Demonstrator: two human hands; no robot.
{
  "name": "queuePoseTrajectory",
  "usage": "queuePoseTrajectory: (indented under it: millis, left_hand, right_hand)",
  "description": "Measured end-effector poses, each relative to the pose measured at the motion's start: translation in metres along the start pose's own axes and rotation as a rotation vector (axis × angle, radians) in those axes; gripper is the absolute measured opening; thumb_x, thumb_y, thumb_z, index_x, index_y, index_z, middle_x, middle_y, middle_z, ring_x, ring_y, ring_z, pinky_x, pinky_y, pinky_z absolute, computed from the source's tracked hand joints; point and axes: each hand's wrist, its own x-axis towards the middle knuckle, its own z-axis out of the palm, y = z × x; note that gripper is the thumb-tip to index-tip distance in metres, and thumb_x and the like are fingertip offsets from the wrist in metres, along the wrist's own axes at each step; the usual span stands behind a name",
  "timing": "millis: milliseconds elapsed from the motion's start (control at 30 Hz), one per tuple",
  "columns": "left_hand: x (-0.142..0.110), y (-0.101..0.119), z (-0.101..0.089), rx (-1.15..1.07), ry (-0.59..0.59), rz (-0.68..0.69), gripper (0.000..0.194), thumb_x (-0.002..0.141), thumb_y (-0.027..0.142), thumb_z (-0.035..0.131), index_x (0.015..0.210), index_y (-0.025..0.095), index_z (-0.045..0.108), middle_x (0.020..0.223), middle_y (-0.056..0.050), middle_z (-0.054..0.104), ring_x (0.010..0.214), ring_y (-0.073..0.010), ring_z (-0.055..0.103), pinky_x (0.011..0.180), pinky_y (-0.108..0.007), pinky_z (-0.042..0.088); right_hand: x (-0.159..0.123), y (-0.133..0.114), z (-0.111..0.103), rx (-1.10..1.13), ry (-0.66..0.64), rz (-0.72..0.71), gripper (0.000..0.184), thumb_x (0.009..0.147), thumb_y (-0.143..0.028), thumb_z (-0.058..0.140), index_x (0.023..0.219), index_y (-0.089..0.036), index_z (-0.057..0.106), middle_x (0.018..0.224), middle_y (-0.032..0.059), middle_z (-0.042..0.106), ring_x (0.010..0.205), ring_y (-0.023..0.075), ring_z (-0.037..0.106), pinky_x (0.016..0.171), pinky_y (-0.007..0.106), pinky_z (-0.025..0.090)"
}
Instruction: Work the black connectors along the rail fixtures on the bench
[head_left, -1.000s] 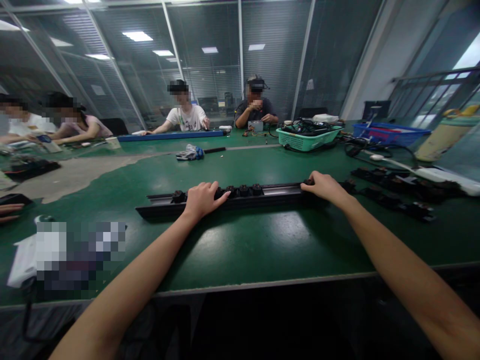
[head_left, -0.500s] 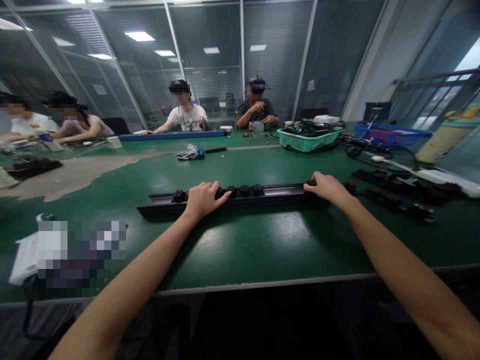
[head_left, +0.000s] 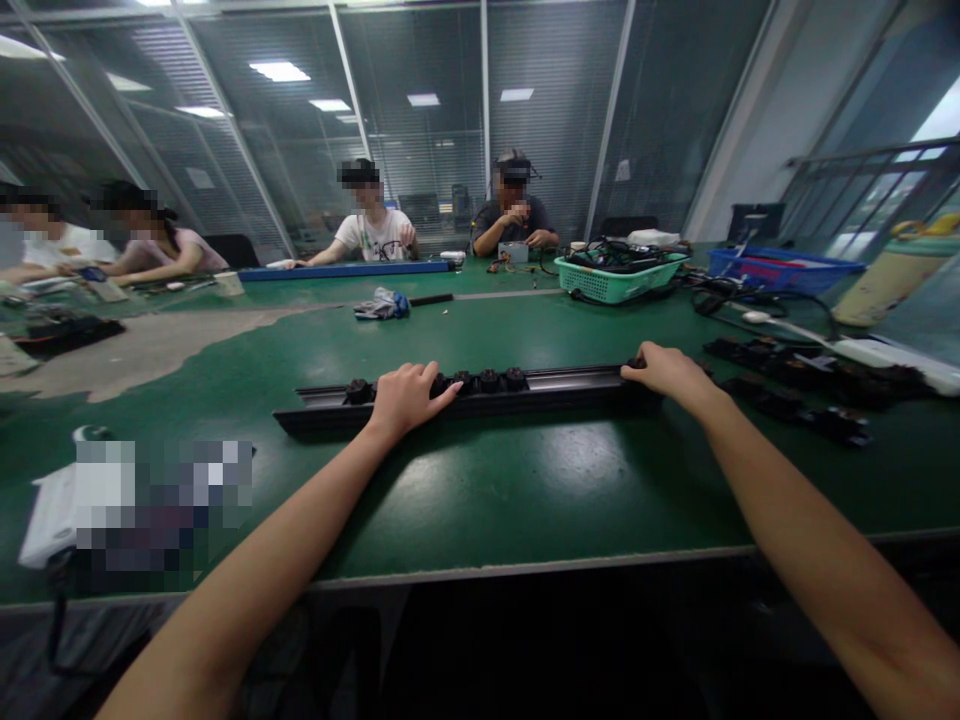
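A long black rail [head_left: 577, 385] with a shiny metal channel lies crosswise on the green table. Small black blocks [head_left: 489, 380] with brownish tops sit along the channel, one of them [head_left: 358, 391] left of my left hand. My left hand [head_left: 405, 398] is wrapped over the rail left of its middle, covering part of the row. At the rail's right end, my right hand [head_left: 664, 372] pinches a small black block [head_left: 637, 364], mostly hidden by the fingers.
Strips of black parts [head_left: 795, 390] lie to the right. A green basket [head_left: 619, 277] of cables, a blue basket [head_left: 787, 268] and a glove [head_left: 382, 304] are farther back. A white device [head_left: 52, 520] lies at left. Several people sit across the table.
My right hand has slid a little to the right along the rail with the small black block. My left hand and the rail have stayed in place.
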Motion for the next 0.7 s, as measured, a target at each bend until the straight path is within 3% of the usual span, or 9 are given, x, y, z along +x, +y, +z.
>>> queuePoseTrajectory:
  millis: [700]
  left_hand:
    - [0.0, 0.001, -0.001, -0.022, -0.023, -0.014, 0.069, 0.1, 0.074, 0.026, 0.103, 0.019, 0.067, 0.101, -0.017, 0.075, 0.096, -0.0319, 0.068, 0.069, -0.033, 0.041]
  right_hand:
    - [0.007, 0.015, 0.002, -0.042, 0.006, 0.046, 0.047, 0.095, -0.051, 0.055, 0.121, -0.014, 0.067, 0.116, 0.0216, 0.073, 0.105, 0.0349, 0.071, 0.08, 0.039, 0.053]
